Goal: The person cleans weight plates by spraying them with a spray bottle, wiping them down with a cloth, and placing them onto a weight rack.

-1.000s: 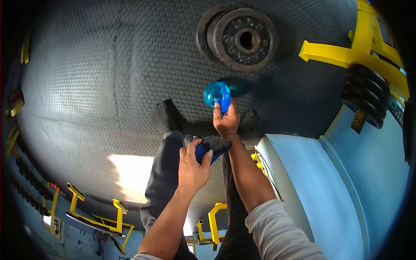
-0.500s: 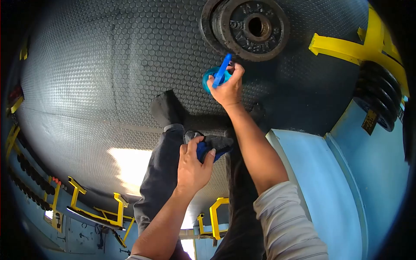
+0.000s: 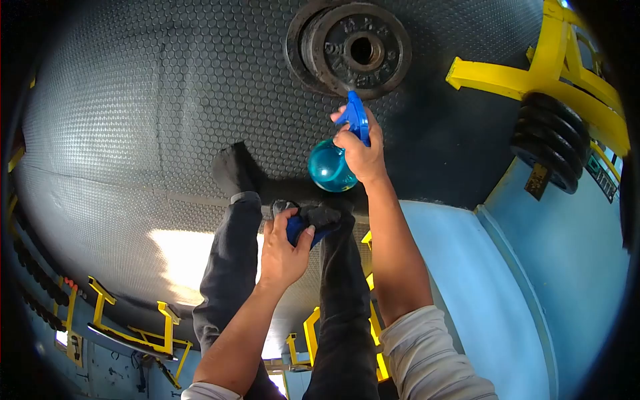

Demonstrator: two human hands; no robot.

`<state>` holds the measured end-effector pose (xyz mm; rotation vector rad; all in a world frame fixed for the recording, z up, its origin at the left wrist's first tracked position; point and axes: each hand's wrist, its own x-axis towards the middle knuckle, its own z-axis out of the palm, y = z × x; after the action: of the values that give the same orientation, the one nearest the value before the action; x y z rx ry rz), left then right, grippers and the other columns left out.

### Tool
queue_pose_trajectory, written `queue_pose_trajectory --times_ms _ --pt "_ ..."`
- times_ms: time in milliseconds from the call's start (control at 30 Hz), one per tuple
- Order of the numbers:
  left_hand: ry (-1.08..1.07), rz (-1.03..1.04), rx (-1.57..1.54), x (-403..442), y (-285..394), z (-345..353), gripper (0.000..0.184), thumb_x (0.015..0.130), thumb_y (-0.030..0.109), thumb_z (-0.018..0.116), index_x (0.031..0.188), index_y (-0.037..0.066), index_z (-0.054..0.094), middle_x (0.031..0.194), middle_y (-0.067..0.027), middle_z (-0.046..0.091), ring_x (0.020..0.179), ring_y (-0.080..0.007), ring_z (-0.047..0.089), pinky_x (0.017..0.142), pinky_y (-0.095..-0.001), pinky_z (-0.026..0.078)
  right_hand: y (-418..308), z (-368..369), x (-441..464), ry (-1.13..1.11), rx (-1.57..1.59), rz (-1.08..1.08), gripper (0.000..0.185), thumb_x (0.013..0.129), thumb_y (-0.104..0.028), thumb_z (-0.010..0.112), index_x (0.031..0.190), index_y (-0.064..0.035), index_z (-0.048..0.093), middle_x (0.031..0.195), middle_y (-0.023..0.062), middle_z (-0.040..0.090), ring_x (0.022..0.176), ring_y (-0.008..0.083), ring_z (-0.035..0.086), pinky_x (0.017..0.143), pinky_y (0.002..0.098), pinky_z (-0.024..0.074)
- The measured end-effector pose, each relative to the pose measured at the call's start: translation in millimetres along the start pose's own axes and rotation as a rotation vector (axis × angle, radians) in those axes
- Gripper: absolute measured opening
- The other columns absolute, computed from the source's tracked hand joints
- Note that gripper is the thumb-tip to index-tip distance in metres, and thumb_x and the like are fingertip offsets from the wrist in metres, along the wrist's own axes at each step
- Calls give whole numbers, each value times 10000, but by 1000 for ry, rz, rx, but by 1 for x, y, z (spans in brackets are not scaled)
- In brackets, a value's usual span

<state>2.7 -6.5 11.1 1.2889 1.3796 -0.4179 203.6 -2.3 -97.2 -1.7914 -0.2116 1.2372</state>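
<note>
My right hand (image 3: pixel 362 150) grips a spray bottle (image 3: pixel 330 167) by its blue trigger head. The bottle's round body is see-through teal and hangs tilted, with the nozzle directed toward the weight plates (image 3: pixel 363 53). Those dark, worn plates are stacked flat on the floor, just beyond the nozzle. In my left hand (image 3: pixel 285 250) is a crumpled blue and dark grey cloth (image 3: pixel 313 223), held between thumb and fingers above my feet. Part of the cloth is hidden behind the fingers.
Black studded rubber matting (image 3: pixel 200 87) covers the floor. At the right stands a yellow rack frame (image 3: pixel 493 79) carrying black plates (image 3: pixel 550 140), beside a light blue wall (image 3: pixel 580 240). A yellow-framed bench (image 3: pixel 133 337) and a dumbbell rack appear at the lower left.
The spray bottle has tipped, so its round body now shows and its blue head is turned toward the plates. The view has shifted slightly. My left hand still holds the cloth.
</note>
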Motion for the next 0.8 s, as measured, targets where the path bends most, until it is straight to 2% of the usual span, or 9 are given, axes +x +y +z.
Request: queue_pose_trajectory --times_ms 100,233,300,367,433,533,633,700,800 --pt "14 41 -29 0 -2 4 474 838 273 656 1234 82 482 1091 -233 511 1003 -378 543 876 -421 458 -14 -8 11 -56 -157 48 420 675 -86 593 1083 6 559 966 108 633 821 167 601 726 310 489" --pt "19 17 -16 1 -1 8 468 839 271 651 1233 76 492 1092 -222 509 990 -369 545 881 -417 457 -33 -1 31 -50 -428 -216 356 675 -82 593 1017 15 565 904 108 637 804 203 626 741 327 500" --pt "27 11 -26 0 1 10 461 832 267 658 1220 67 508 1091 -203 524 1012 -350 537 893 -405 444 -56 3 39 -20 -153 -45 336 661 -89 613 984 -5 575 896 95 631 840 203 615 770 310 481" --pt "37 10 -31 1 4 11 455 825 263 664 1206 58 523 1090 -185 538 1035 -331 529 906 -394 431 -57 -7 54 14 -262 -230 356 659 -83 619 1004 -8 575 920 89 625 841 192 609 776 313 481" --pt "15 -38 -47 -1 8 12 457 822 255 668 1208 58 523 1101 -189 530 1044 -331 524 907 -393 431 -57 -19 60 87 -197 -245 399 670 -49 614 1063 1 571 942 82 615 849 174 598 765 309 487" --pt "-7 -22 -68 0 7 14 459 819 244 673 1210 56 522 1107 -191 527 1044 -330 523 909 -396 430 -60 -45 54 226 -99 10 396 683 -6 597 1078 -7 567 950 59 605 859 157 593 709 281 492" --pt "7 8 -51 1 5 14 484 824 254 662 1238 72 491 1101 -227 513 1008 -369 536 892 -415 447 -31 -61 39 124 -105 60 386 684 -15 600 1068 -7 569 944 62 607 859 157 589 724 290 489" --pt "21 13 -31 4 3 14 504 821 235 665 1251 56 471 1107 -230 510 1025 -373 526 902 -414 438 -21 -55 16 105 -285 14 456 696 -47 611 1141 -13 523 1023 87 591 845 173 586 781 319 480" --pt "244 73 -122 10 0 14 538 826 195 671 1271 12 431 1147 -240 503 1082 -362 508 938 -412 409 24 -46 -15 249 -391 -104 599 738 -123 667 1271 -13 418 1150 126 542 916 210 574 839 341 471"
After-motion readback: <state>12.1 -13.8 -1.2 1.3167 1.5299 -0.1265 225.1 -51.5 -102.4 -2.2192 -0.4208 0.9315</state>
